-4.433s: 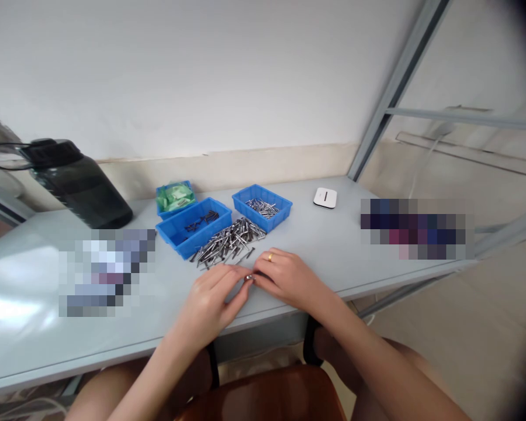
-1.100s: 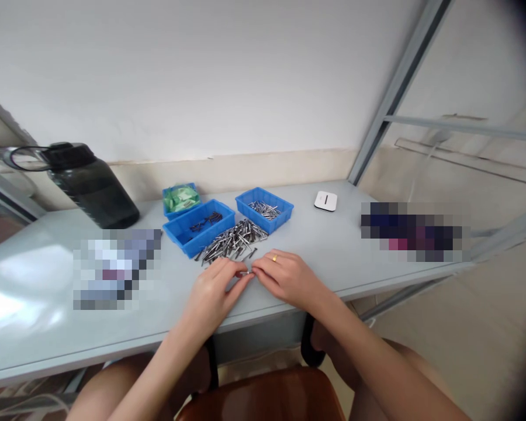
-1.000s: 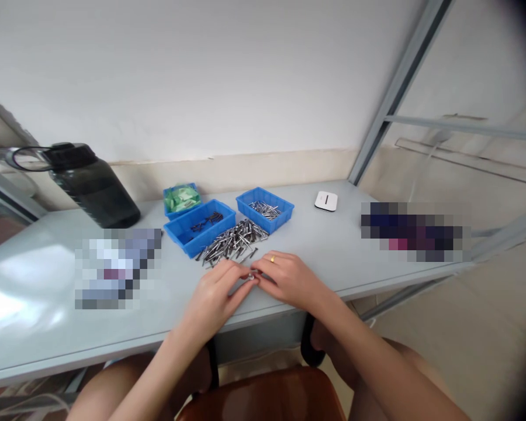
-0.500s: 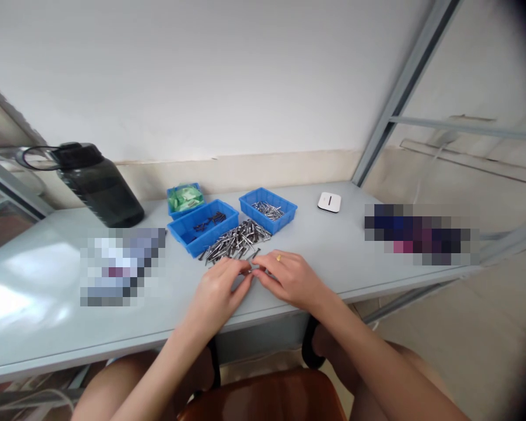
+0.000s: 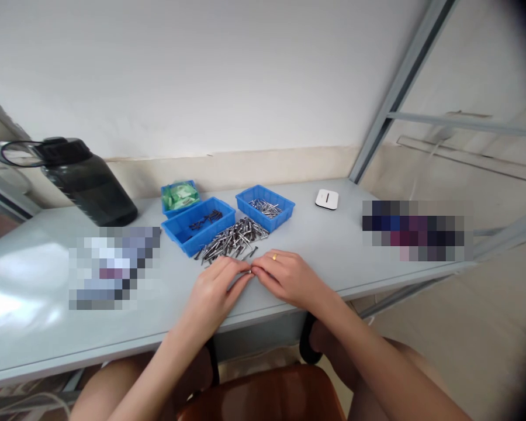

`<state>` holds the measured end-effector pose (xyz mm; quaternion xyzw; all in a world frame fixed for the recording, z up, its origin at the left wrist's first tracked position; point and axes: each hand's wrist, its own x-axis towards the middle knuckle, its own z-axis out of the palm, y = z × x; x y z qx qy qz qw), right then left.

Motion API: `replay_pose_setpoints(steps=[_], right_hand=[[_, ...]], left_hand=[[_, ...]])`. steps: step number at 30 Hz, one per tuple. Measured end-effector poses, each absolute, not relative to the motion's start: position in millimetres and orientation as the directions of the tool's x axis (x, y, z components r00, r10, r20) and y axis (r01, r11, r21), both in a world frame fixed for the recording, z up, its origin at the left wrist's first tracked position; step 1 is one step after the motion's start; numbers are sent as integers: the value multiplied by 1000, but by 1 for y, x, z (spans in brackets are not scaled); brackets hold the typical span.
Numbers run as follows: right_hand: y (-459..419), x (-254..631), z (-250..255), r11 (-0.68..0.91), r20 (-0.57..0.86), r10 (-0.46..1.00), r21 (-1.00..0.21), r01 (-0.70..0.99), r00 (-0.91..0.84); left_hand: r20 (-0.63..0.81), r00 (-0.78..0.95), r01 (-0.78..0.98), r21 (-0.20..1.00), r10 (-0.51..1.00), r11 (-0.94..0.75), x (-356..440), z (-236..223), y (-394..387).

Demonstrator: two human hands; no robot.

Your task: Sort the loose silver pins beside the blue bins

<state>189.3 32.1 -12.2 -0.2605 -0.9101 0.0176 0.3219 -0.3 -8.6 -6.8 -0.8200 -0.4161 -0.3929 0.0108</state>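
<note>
My left hand (image 5: pixel 220 285) and my right hand (image 5: pixel 284 275) meet at their fingertips above the table, near its front edge. Both are closed in a pinch, thumb against fingers, and a tiny bright bit shows between them, too small to name. A gold ring is on the right hand. Just beyond the fingers spreads a loose pile of metal screws or nails (image 5: pixel 234 238), dark and silver mixed. Behind it, a blue tray (image 5: pixel 182 240) holds dark screw-like pieces (image 5: pixel 208 219). Another blue tray (image 5: pixel 284 221), to its right, holds silver ones (image 5: pixel 265 207).
A third blue tray (image 5: pixel 163 204) with green packets (image 5: pixel 180 195) stands at the back. A dark water bottle (image 5: pixel 90 181) is on the left, a small white box (image 5: pixel 326 199) at the back right. Blurred-out items lie at both sides of the grey table (image 5: pixel 158 318).
The view has shifted slightly, so the table things sit a little further left. My fingertips have drawn closer together; both hands stay at about the same spot in front of the pile.
</note>
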Motion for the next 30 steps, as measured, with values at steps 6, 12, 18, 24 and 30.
replay_pose_setpoints(steps=[6, 12, 18, 24, 30], right_hand=[[33, 190, -13, 872, 548, 477, -198, 448, -687], [31, 191, -11, 837, 586, 534, -269, 476, -609], [27, 194, -11, 827, 683, 529, -282, 487, -503], [29, 194, -13, 836, 662, 508, -225, 501, -551], [32, 193, -14, 817, 693, 533, -273, 508, -485]], left_hand=[[634, 347, 647, 371, 691, -666, -2, -7, -11], [605, 315, 684, 390, 731, -617, -2, -8, -11], [590, 322, 724, 350, 740, -595, -2, -11, -9], [606, 320, 739, 321, 728, -592, -2, -9, -8], [654, 256, 767, 311, 712, -562, -2, -10, -8]])
